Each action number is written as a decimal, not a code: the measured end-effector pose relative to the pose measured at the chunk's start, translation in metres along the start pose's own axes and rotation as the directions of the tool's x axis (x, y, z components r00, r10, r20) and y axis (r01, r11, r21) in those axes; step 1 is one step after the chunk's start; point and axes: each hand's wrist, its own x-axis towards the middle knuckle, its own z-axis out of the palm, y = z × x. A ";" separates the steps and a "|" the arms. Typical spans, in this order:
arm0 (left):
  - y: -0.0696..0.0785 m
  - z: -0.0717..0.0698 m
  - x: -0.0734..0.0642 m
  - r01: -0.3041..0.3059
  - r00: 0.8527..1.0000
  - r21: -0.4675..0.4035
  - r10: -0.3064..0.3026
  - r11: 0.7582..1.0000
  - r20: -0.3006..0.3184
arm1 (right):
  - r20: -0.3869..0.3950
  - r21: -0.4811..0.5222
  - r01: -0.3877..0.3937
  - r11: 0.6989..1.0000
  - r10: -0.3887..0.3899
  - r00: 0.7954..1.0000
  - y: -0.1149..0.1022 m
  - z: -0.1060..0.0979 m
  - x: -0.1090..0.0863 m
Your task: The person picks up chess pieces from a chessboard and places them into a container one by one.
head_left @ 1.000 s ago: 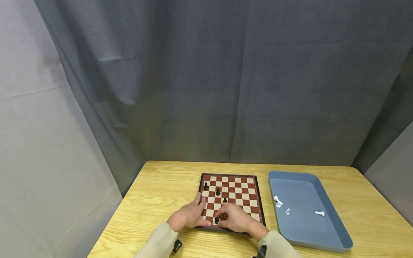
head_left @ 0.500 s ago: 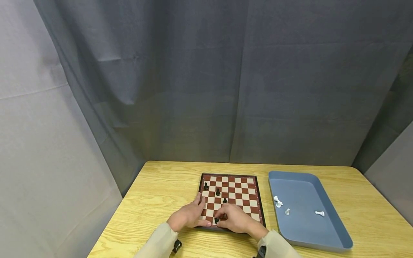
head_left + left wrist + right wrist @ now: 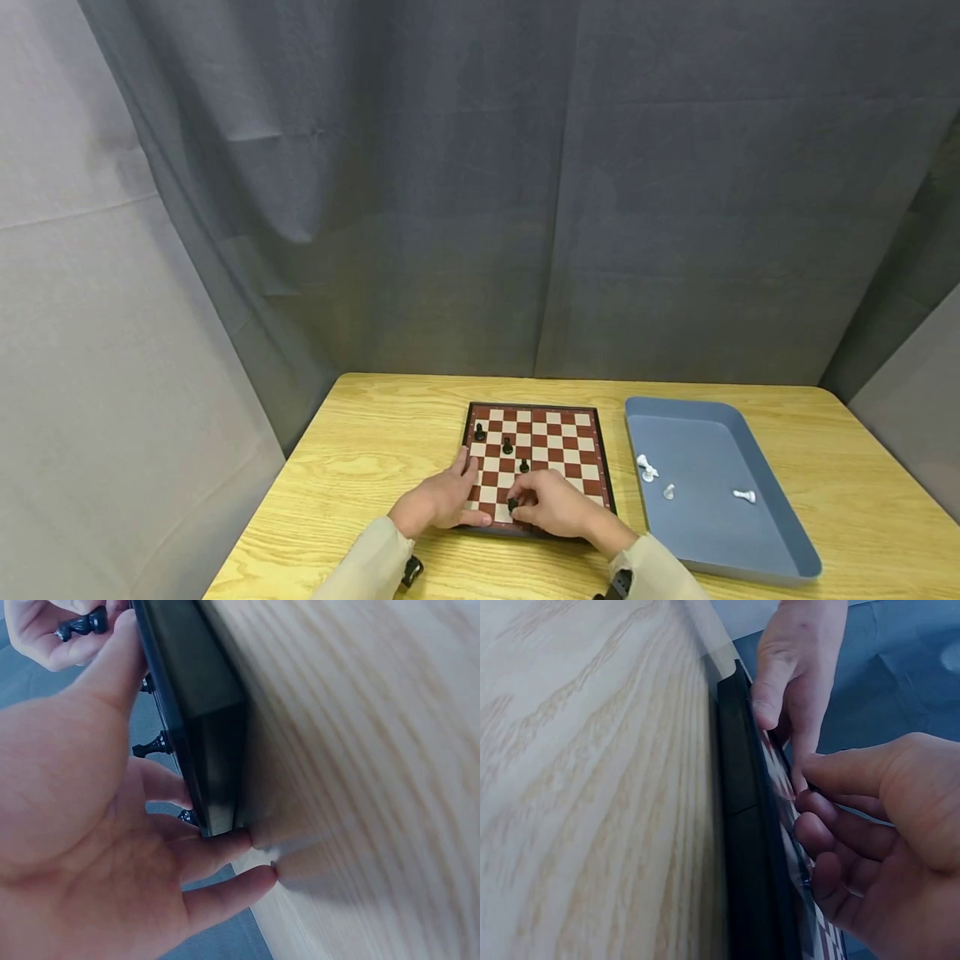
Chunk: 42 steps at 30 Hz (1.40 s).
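Soft even light, faint shadows on tabletop, bluish wrist views

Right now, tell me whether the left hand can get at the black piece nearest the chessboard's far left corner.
Probably yes: the left hand holds no piece, and nothing visible stands between its fingers and that black piece.

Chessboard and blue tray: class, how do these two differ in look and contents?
The chessboard is checkered red and cream; the tray is plain blue. The chessboard bears black pieces; the tray holds white pieces. The chessboard's top is flat; the tray has raised walls. Both rest on the table.
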 end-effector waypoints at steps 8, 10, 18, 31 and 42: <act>0.001 0.000 -0.001 -0.008 1.000 0.002 0.008 1.000 -0.002 | -0.017 0.027 -0.037 0.999 0.037 0.999 -0.004 -0.012 -0.008; 0.001 0.000 -0.001 -0.010 1.000 0.004 0.010 1.000 -0.005 | -0.031 0.021 -0.040 0.999 0.041 0.999 -0.005 -0.016 -0.011; 0.001 -0.002 -0.001 -0.020 1.000 -0.011 0.020 1.000 -0.005 | -0.090 -0.011 -0.043 0.999 0.042 0.995 -0.003 -0.035 -0.022; 0.002 -0.002 -0.002 -0.022 1.000 -0.002 0.022 1.000 -0.011 | -0.163 -0.041 -0.088 0.995 0.080 0.983 0.005 -0.068 -0.047; 0.000 0.000 -0.001 -0.010 1.000 -0.017 0.010 1.000 0.002 | -0.219 -0.013 -0.127 0.992 0.121 0.968 0.021 -0.086 -0.066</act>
